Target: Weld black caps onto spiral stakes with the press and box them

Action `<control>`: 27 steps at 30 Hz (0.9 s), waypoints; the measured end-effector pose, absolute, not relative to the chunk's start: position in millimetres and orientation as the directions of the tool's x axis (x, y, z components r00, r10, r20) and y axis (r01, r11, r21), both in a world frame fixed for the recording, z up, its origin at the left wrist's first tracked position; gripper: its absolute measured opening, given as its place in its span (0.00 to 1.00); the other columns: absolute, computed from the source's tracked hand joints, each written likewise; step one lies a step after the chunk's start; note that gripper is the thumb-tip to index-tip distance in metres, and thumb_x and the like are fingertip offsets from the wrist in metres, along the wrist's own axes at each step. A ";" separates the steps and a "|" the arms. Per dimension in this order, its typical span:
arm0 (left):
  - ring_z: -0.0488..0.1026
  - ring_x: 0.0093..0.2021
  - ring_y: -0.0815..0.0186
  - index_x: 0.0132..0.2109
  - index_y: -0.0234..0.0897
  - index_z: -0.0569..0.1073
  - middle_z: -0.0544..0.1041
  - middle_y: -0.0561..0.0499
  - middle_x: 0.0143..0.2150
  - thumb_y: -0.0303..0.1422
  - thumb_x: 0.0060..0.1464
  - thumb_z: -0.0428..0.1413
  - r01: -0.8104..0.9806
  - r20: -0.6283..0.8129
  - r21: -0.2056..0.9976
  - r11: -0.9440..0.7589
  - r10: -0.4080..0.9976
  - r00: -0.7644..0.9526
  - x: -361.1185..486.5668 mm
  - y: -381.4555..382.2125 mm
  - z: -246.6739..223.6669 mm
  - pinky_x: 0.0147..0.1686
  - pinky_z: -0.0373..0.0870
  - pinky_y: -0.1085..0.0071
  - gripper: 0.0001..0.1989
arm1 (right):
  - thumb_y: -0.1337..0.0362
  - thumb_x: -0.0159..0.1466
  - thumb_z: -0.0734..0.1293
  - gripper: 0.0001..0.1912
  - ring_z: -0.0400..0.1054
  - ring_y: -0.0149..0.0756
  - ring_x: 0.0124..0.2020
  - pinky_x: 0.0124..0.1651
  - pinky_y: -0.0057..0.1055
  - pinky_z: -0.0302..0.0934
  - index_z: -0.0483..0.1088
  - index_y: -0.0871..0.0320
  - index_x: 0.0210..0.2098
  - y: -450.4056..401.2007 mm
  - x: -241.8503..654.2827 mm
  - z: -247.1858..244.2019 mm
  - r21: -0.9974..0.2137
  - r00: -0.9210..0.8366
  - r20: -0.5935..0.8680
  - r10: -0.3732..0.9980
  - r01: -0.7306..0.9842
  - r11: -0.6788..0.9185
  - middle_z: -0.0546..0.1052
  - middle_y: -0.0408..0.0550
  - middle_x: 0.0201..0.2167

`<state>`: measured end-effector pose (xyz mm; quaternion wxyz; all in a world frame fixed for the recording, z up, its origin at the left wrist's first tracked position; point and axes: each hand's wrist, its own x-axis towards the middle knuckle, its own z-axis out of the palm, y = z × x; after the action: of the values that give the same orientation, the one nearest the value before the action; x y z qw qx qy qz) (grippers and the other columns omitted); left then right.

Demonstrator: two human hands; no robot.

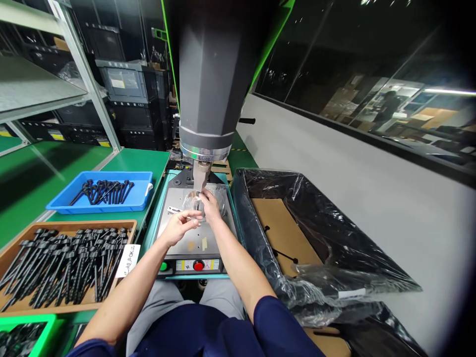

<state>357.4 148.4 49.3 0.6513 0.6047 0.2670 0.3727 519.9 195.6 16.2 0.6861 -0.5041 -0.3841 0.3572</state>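
Note:
In front of me, a press has a metal tool tip pointing down over a steel base plate. A clear plastic guard or fixture sits around the spot below the tip. My right hand reaches in close under the tip, its fingers curled at the fixture; whatever they pinch is hidden. Lower left of it, my left hand hovers over the plate with fingers stretched out and thumb apart, nothing visible in it. A small silver clamp-like part lies beside the fixture.
Left stand a blue tray and a brown tray, both with black long-stemmed parts, plus a green bin. A red button and green button face me. Right is a black-lined box with cardboard and black parts.

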 end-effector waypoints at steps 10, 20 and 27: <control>0.78 0.37 0.61 0.47 0.36 0.78 0.81 0.43 0.43 0.41 0.46 0.66 -0.141 0.082 0.990 0.000 0.813 0.576 358.5 148.0 47.3 0.42 0.74 0.61 0.22 | 0.60 0.50 0.74 0.18 0.71 0.34 0.35 0.42 0.30 0.65 0.73 0.55 0.40 200.1 516.4 18.3 -0.978 0.477 0.098 0.873 -0.116 0.173 0.77 0.42 0.33; 0.78 0.38 0.59 0.48 0.36 0.77 0.81 0.42 0.44 0.41 0.47 0.66 -0.115 0.083 0.993 -0.019 0.809 0.582 358.9 147.2 42.0 0.43 0.74 0.59 0.22 | 0.63 0.54 0.72 0.25 0.64 0.39 0.61 0.66 0.40 0.53 0.71 0.53 0.51 162.4 528.7 -7.3 -0.895 0.488 0.012 0.873 -0.384 0.227 0.73 0.46 0.56; 0.76 0.48 0.55 0.50 0.40 0.78 0.75 0.41 0.57 0.39 0.50 0.65 -0.090 0.108 0.994 -0.066 0.766 0.633 356.3 146.8 34.7 0.51 0.70 0.56 0.20 | 0.59 0.66 0.60 0.14 0.74 0.39 0.51 0.62 0.46 0.60 0.69 0.53 0.49 127.9 558.2 -13.6 -0.526 0.254 -0.186 0.949 -0.841 0.122 0.79 0.49 0.47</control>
<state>356.3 146.8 34.7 0.6314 0.6465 0.2616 0.3390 558.2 127.9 -13.6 0.7426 -0.2750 -0.0978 0.6027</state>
